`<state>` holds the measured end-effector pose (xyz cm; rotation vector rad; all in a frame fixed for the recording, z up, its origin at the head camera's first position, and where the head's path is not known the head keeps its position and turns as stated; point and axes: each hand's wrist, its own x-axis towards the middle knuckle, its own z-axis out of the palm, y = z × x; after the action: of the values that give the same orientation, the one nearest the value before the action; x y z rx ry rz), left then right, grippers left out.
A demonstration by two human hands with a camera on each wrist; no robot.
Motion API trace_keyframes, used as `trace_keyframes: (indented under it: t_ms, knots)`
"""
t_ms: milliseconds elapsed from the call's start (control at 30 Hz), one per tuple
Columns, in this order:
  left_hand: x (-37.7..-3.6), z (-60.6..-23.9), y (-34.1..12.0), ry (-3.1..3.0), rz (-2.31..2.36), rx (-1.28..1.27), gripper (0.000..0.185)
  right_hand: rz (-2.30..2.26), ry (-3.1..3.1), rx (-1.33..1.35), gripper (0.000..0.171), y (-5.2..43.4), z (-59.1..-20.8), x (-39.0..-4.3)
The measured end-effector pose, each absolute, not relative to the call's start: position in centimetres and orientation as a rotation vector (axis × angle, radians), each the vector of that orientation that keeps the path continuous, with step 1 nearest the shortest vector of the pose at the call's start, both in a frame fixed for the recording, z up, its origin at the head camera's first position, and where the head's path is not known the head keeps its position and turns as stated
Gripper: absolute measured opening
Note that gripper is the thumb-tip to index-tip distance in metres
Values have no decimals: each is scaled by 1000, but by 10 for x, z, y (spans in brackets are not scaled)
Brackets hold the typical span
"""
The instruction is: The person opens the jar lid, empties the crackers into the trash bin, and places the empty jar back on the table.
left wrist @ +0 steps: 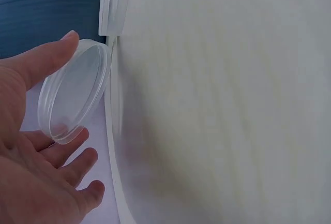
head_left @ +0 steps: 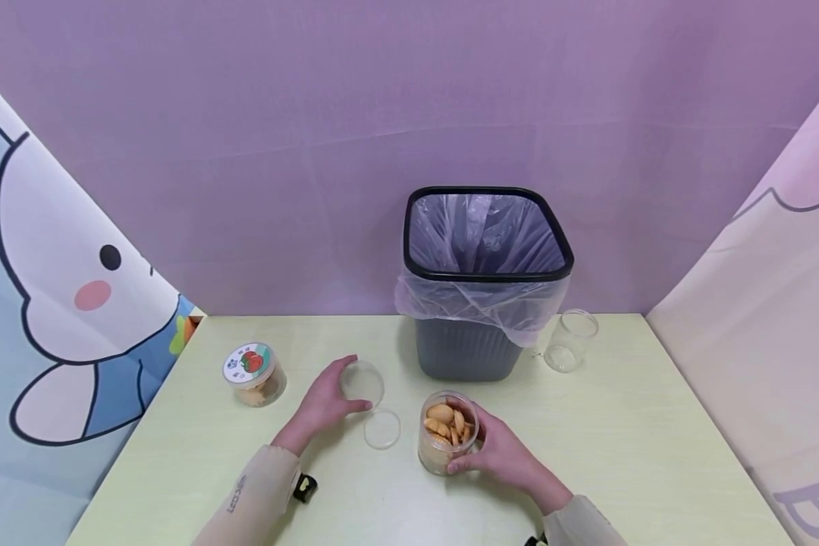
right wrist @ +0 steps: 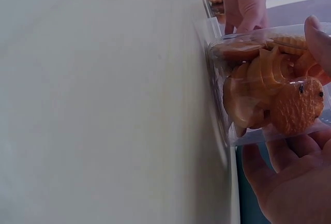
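Note:
My left hand (head_left: 324, 402) holds a round clear plastic lid (head_left: 364, 384) at its rim between thumb and fingers. The left wrist view shows this lid (left wrist: 75, 92) tilted on edge, the lower fingers spread below it. A thin clear ring-shaped piece (head_left: 382, 429) lies on the table just in front of the left hand. My right hand (head_left: 501, 455) grips a clear jar (head_left: 433, 459) from its right side. The jar has no lid on and is filled with brown biscuits (head_left: 444, 421). Several biscuits (right wrist: 295, 105), one round with dark specks, show through its wall.
A lined grey trash bin (head_left: 467, 349) with a black rim stands at the back of the pale table (head_left: 355, 508). An uncovered clear jar (head_left: 569, 341) is right of it. At the left stands a lidded jar (head_left: 255, 375) with a tomato-like picture on top.

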<state>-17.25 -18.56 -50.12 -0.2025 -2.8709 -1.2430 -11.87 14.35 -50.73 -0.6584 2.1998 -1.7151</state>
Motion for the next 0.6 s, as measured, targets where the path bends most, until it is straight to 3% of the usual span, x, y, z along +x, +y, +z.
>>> trace_keyframes:
  t_ms: [600]
  knots:
    - [-174,-506,-189,-2958,-1209,-216,90,-1707,2208,-680,101,143,-508,-119]
